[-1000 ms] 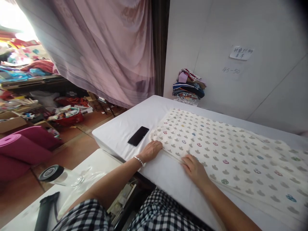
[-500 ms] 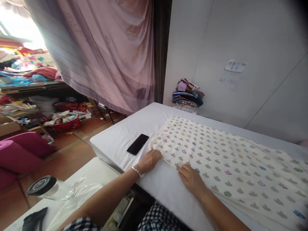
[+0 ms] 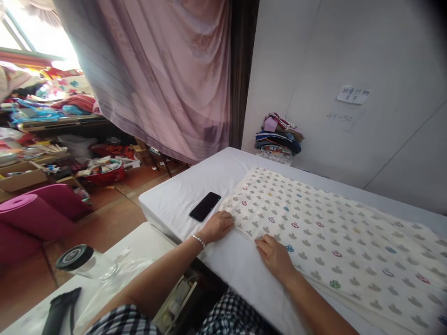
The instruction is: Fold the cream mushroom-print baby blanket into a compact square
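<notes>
A cream cloth [image 3: 310, 228] printed with grey shapes and small coloured mushrooms lies spread over the white-covered table [image 3: 240, 274]. At its near left corner, my left hand [image 3: 218, 226] has its fingers closed on the edge; a silver bracelet circles that wrist. Farther right along the same near edge, my right hand [image 3: 274, 256] pinches the cloth between thumb and fingers. The undersides of both grips are hidden. A black phone [image 3: 205, 206] rests on the table just beyond my left hand.
Left of me, a white side table [image 3: 139, 239] holds a glass jar [image 3: 92, 265] with a black lid and a black strap-like item [image 3: 61, 309]. Folded fabrics [image 3: 279, 137] are stacked by the wall. Pink rolled mats [image 3: 33, 216] and a red basket [image 3: 104, 172] stand on the floor.
The view has shifted slightly, so the surroundings appear a little farther right. Both hands keep nearly the same places on the cloth's edge, and the cloth lies as before.
</notes>
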Tool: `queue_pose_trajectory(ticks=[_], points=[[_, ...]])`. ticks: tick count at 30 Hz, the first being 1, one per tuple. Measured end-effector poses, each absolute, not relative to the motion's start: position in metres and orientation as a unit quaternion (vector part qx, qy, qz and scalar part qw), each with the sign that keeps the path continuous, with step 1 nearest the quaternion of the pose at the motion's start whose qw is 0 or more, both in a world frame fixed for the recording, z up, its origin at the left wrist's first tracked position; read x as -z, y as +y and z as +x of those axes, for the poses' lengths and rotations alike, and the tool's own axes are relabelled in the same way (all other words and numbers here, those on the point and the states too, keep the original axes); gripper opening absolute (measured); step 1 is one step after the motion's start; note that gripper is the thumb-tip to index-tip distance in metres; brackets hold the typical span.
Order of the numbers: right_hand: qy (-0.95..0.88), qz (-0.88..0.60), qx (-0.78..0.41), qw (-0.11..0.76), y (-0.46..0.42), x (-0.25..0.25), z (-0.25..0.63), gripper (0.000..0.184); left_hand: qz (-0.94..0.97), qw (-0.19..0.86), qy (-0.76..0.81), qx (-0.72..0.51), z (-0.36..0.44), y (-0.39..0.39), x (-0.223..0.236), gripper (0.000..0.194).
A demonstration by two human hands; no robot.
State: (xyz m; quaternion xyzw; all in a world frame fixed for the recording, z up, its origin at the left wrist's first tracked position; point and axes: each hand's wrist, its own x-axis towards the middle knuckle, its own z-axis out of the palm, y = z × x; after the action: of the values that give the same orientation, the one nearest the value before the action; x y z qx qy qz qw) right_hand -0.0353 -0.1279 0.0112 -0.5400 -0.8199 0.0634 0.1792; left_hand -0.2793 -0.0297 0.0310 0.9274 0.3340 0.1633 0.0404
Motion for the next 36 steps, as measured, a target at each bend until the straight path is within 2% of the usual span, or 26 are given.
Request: queue_pose_trajectory(ticks=[7,15,36], points=[[-0.827,-0.521,-0.038,0.209,-0.126,-0.005,-0.043,0.026,0.834,0.027,0.534,-0.139,-0.251,0.013,-0.040,0.021],[-0.819,-0.526,-0.048,0.227,-0.126,-0.003,-0.044,0.024,0.761,0.026,0.640,-0.105,-0.225,0.069,-0.032,0.029],[-0.818,-0.527,-0.045,0.226,-0.124,-0.004,-0.047,0.020,0.707,0.018,0.697,-0.118,-0.227,0.093,-0.025,0.025]])
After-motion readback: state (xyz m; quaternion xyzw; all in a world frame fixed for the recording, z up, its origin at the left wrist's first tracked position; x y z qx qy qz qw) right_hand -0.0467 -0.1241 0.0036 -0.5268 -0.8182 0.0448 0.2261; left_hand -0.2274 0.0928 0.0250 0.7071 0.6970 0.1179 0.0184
